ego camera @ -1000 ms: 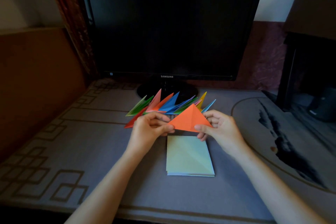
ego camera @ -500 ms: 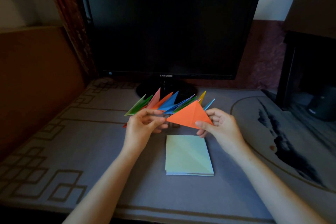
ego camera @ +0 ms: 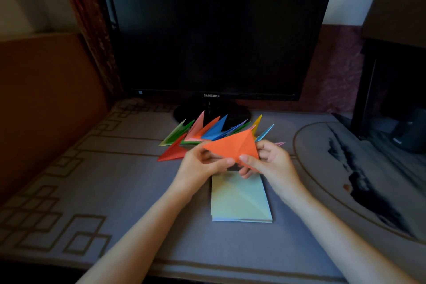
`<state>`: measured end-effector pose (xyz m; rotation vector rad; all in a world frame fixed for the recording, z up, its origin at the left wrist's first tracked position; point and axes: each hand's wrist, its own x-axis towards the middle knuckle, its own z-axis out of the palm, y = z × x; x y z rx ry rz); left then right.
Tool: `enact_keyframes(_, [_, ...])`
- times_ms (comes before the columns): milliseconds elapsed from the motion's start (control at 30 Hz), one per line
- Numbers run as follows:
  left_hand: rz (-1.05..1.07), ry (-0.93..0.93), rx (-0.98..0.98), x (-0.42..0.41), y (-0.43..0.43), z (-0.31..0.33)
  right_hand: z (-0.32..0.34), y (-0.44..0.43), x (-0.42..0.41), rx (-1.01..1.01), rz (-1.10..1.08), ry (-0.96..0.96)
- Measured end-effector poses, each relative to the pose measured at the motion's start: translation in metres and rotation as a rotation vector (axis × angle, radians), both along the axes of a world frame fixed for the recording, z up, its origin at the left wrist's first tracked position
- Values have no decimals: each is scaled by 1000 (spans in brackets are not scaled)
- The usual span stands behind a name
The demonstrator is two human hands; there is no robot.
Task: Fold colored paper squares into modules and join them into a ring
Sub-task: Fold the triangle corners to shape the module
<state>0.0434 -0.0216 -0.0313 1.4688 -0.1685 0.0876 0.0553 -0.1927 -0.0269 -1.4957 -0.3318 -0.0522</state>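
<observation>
An orange folded paper triangle (ego camera: 232,145) is held just above the table between both hands. My left hand (ego camera: 200,166) pinches its lower left edge with thumb and fingers. My right hand (ego camera: 269,163) grips its lower right corner, thumb on the front face. Directly below lies a stack of pale green paper squares (ego camera: 239,198), the top sheet showing a diagonal crease. Behind the hands, several finished pointed modules (ego camera: 202,134) in green, red, pink, orange, blue and yellow lie fanned on the table, partly hidden by the orange paper.
A dark Samsung monitor (ego camera: 214,30) stands at the back on a round base. The grey patterned tablecloth (ego camera: 92,191) covers the table. A brown panel (ego camera: 46,99) rises on the left; a dark cabinet (ego camera: 396,53) stands on the right.
The orange triangle has tilted, its left tip swinging leftwards over my left hand. Both hands have closed in towards each other along its lower edge.
</observation>
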Motion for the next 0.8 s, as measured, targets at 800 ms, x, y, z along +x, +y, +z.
enact_keyframes(800, [124, -88, 85, 5, 13, -3, 4, -18, 3, -282, -28, -391])
